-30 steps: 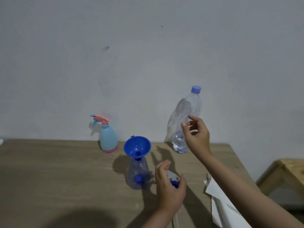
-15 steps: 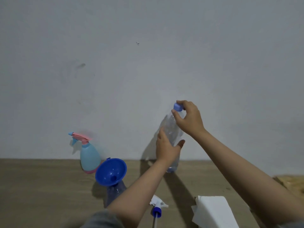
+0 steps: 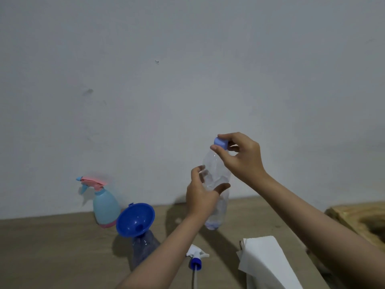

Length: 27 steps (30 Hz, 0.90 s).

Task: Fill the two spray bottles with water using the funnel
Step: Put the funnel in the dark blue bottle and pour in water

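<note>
No legible text, label, brand, number or sign appeared on any object or surface in view.

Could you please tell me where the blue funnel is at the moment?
In the head view, the blue funnel sits lower left, in the neck of the clear spray bottle, just right of the light blue spray bottle by the wall.

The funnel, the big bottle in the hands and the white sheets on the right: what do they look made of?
Funnel: glossy blue plastic, by the small light glints inside its bowl. Bottle: thin clear plastic, see-through and crumpled; its cap looks like matte blue plastic. White sheets: probably paper or tissue, matte with soft folds, though the view leaves that open.
</note>
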{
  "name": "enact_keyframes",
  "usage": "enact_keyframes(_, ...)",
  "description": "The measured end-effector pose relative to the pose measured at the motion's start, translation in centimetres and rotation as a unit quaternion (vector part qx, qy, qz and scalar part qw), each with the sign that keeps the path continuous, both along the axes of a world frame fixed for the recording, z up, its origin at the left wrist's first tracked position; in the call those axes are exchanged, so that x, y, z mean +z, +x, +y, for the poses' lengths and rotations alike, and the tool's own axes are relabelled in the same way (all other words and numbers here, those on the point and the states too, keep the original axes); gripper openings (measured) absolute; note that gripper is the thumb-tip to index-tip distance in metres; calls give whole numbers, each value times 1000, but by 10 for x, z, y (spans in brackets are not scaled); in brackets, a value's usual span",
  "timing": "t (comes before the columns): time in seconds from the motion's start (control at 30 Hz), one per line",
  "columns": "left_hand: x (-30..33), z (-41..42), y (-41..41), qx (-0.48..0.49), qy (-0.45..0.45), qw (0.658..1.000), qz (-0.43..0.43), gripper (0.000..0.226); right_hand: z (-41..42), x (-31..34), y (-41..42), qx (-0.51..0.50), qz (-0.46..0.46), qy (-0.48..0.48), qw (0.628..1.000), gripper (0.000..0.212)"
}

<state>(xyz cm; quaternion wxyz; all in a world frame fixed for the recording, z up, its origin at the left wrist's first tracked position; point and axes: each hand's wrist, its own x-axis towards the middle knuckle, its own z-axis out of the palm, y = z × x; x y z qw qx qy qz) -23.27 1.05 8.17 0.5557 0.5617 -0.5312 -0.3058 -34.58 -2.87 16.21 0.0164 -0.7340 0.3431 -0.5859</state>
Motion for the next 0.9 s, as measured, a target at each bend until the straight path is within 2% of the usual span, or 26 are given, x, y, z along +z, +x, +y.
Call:
enact_keyframes(0.23,-10,59,10,-54,25,998,30,71,53,-1,1,1,6,47,999,31)
enact_keyframes(0.4,-17,87,16,-64,35,997,-2,71,84,-8,2,-2,24,63,998,29)
enact_keyframes(0.57,-16,101,21,-83,41,995,-38,73,106,-3,0,-19,2,82,996,27)
enact_keyframes(0.7,-16,109,17,-91,32,994,-61,74,115,6,-6,-54,40,71,995,27)
enact_keyframes(0.9,-14,115,15,-94,23,994,-51,69,124,20,-11,-103,123,138,977,34)
